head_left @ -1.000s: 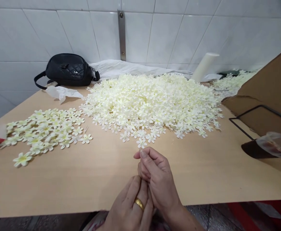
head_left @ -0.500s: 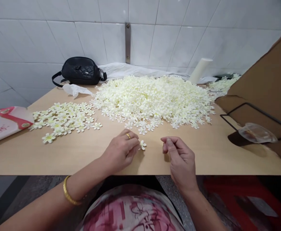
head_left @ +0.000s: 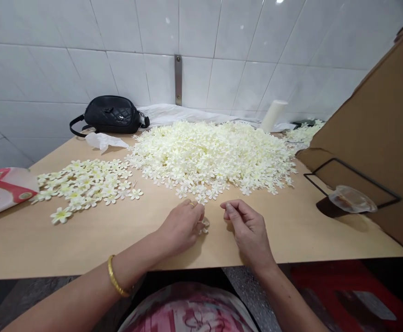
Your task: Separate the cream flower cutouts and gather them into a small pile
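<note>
A small white flower (head_left: 204, 226) lies at the fingertips of my left hand (head_left: 183, 226), whose fingers are bent down and pressed together around its edge. To the right, my right hand (head_left: 246, 226) is closed, thumb against the index finger; anything between them is too small to make out. A big heap of white flowers (head_left: 215, 152) spreads just beyond both hands. A smaller group of flowers (head_left: 90, 182) lies to the left, with several yellow centres showing.
A black bag (head_left: 113, 114) and crumpled white tissue (head_left: 106, 142) sit at the back left. At the left edge is a red and white packet (head_left: 11, 191). A white roll (head_left: 273, 116) leans behind the heap. On the right are a dark cup (head_left: 332, 206) in a black wire frame and brown cardboard (head_left: 370, 124).
The view has shifted, so the table shows lower and further left. My left hand now covers more of the single flower. My right hand keeps its pinch, a little closer to my left.
</note>
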A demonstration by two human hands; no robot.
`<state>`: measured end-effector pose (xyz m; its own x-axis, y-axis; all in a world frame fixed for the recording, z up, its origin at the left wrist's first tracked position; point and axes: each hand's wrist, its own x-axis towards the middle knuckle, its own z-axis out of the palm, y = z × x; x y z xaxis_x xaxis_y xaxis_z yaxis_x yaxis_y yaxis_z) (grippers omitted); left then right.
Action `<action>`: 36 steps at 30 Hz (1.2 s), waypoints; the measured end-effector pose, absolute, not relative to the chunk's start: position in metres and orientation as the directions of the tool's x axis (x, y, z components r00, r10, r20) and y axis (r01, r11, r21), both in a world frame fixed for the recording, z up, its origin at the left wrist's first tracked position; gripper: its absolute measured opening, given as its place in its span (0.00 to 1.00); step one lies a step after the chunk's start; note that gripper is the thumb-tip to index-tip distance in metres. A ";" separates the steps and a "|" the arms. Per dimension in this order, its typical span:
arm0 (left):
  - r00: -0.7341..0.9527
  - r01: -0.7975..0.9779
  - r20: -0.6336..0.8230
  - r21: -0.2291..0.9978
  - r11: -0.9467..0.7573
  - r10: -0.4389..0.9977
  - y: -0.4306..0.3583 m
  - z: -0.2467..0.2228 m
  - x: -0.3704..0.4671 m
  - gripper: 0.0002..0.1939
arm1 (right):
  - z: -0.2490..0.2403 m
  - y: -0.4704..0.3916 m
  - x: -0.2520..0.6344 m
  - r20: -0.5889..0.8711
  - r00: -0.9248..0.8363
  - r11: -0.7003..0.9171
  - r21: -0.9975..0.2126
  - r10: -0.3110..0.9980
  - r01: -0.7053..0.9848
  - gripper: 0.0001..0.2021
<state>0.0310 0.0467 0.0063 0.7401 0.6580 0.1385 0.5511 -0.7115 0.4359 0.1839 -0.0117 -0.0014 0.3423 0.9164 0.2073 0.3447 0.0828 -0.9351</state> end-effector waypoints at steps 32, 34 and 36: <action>0.153 -0.067 0.109 0.993 -0.099 0.982 0.126 0.019 0.024 0.05 | 0.020 0.097 0.136 0.491 -0.090 0.432 -0.646 0.867 0.629 0.09; 0.116 -0.072 0.137 0.989 -0.130 0.984 0.125 0.018 0.027 0.05 | 0.019 0.099 0.136 0.478 -0.066 0.414 -0.675 0.876 0.611 0.08; 0.138 -0.141 0.040 0.990 -0.020 0.990 0.125 0.018 0.029 0.05 | 0.019 0.100 0.140 0.394 -0.026 0.347 -0.774 0.919 0.529 0.06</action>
<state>0.0294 0.1253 0.0176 0.1377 0.9897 0.0398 -0.1408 -0.0203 0.9898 0.1398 0.1005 0.0194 -0.0261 0.9186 0.3943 0.5291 0.3473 -0.7742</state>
